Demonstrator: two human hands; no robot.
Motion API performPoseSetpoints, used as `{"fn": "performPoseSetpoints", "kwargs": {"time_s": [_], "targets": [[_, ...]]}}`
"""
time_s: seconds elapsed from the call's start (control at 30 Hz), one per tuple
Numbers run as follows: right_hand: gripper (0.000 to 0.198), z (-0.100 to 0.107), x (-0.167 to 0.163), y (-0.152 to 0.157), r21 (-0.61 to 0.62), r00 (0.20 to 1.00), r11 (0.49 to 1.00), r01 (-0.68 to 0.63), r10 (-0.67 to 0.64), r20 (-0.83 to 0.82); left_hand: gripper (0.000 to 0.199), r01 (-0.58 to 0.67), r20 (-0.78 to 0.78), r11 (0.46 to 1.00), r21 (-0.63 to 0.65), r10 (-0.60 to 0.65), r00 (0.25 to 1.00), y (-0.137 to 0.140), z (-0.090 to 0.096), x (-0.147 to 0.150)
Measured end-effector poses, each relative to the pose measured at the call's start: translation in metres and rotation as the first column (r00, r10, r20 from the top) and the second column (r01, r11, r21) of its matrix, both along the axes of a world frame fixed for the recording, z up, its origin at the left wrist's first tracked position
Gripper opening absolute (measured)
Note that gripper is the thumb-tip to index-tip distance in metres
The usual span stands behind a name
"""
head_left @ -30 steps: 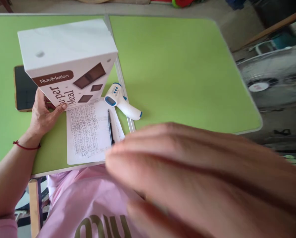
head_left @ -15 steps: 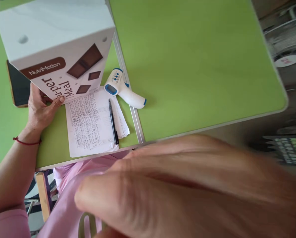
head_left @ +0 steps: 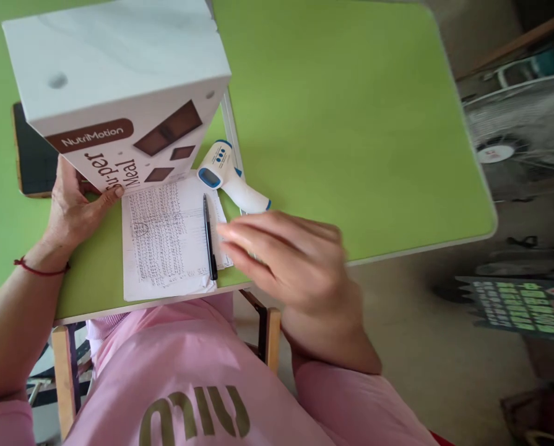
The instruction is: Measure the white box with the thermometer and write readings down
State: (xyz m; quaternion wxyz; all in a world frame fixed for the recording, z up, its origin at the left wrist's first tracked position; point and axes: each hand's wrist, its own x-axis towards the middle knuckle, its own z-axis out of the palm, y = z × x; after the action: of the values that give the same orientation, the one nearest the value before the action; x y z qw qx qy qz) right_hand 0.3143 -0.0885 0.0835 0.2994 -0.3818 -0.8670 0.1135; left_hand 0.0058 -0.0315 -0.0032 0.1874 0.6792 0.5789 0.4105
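A tall white box printed "NutriMotion" stands tilted at the upper left. My left hand grips its lower near edge, thumb on the printed face and the other fingers partly hidden behind it. Over the table's front edge is my right hand, slightly blurred, its fingers drawn together with nothing visible in them. Its fingertips are close to a black pen lying on handwritten sheets of paper. Just beyond them lies a white and blue infrared thermometer, its handle end near my right knuckles.
A dark phone or tablet lies left of the box, partly covered by it. The green table has a metal seam running under the thermometer. A fan is beyond the right edge, and a printed sign is lower right.
My right hand has moved from close before the camera down and away to beside the pen and thermometer. My left hand keeps its grip on the box. The view has shifted slightly.
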Motion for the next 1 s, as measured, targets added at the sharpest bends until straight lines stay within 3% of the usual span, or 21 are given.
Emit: {"fn": "performPoseSetpoints", "kwargs": {"time_s": [0.07, 0.13, 0.23, 0.33, 0.4, 0.5, 0.6, 0.67, 0.8, 0.87, 0.93, 1.0], "targets": [[0.016, -0.029, 0.007, 0.018, 0.046, 0.975, 0.999, 0.0, -0.011, 0.22, 0.089, -0.022, -0.019, 1.0, -0.019, 0.022, 1.0, -0.001, -0.001, 0.0], [0.015, -0.051, 0.008, 0.025, -0.005, 0.94, 0.999, 0.042, -0.038, 0.339, 0.091, -0.035, -0.03, 0.999, -0.031, 0.034, 0.999, -0.001, -0.002, -0.001], [0.023, -0.068, -0.003, 0.021, -0.068, 0.931, 0.989, 0.132, -0.1, 0.351, 0.091, -0.027, -0.008, 0.998, -0.048, 0.027, 1.0, -0.001, -0.003, -0.001], [0.029, -0.073, -0.016, 0.014, -0.075, 0.937, 0.981, 0.179, -0.147, 0.317, 0.091, -0.011, 0.023, 0.998, -0.061, 0.012, 1.0, -0.002, -0.002, 0.001], [0.032, -0.072, -0.018, 0.013, -0.094, 0.961, 0.982, 0.161, -0.135, 0.241, 0.093, -0.001, 0.034, 0.998, -0.059, 0.003, 0.999, -0.003, -0.001, 0.002], [0.032, -0.07, -0.01, 0.013, -0.222, 0.996, 0.972, 0.07, -0.082, -0.043, 0.095, 0.012, 0.02, 0.997, -0.073, -0.01, 1.0, -0.004, -0.002, 0.001], [0.034, -0.072, -0.002, 0.009, -0.378, 0.927, 0.922, -0.079, -0.072, -0.369, 0.097, 0.006, -0.001, 0.995, -0.095, -0.006, 1.0, -0.002, -0.005, 0.0], [0.036, -0.077, -0.003, 0.004, -0.408, 0.858, 0.901, -0.146, -0.09, -0.505, 0.095, -0.003, 0.0, 0.996, -0.093, 0.003, 1.0, 0.0, -0.007, -0.002], [0.021, -0.091, -0.016, -0.01, -0.418, 0.751, 0.902, -0.11, -0.201, -0.629, 0.092, -0.035, -0.039, 0.996, -0.079, 0.032, 0.999, -0.001, -0.013, -0.003], [0.028, -0.094, -0.023, -0.015, -0.45, 0.721, 0.889, -0.086, -0.256, -0.644, 0.092, -0.041, -0.066, 0.997, -0.065, 0.037, 0.997, -0.002, -0.015, -0.002], [0.04, -0.095, -0.026, -0.017, -0.468, 0.72, 0.882, -0.064, -0.284, -0.634, 0.089, -0.018, -0.049, 1.0, -0.005, 0.018, 0.999, -0.001, -0.015, 0.0], [0.039, -0.094, -0.027, -0.018, -0.476, 0.73, 0.879, -0.035, -0.303, -0.612, 0.077, 0.004, 0.043, 0.991, 0.134, -0.01, 0.999, 0.001, -0.011, 0.003]]}}
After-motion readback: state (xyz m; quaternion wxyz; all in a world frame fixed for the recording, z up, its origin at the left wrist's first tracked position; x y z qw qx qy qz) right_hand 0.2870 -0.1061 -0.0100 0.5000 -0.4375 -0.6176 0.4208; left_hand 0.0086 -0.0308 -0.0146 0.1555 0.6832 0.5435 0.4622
